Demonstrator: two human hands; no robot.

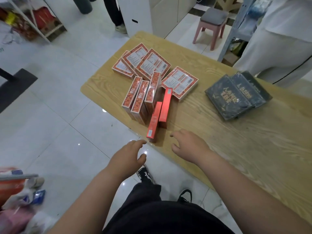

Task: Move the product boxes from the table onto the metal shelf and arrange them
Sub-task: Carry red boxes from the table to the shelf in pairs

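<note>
While the left hand (130, 154) and right hand (189, 146) both hovered open and empty just short of the slim red cardboard box (152, 122), standing on edge at the near-left rim of the light wooden table (219, 132), a careless nudge risked tipping it floorward.

Below our left hand (130, 154) we see a glossy white tiled floor (50, 115) with thin dark joints, and small bright spots of light shine on it. Our right hand (189, 146) is over a light wood-grain table (253, 149) with rounded corners. Far ahead of the right hand stands a pink stool (211, 26) with a grey seat, near a white cabinet (143, 14). Well to the left of the left hand lies a dark mat (16, 88), and beyond it stands a white rack (38, 26).
</note>
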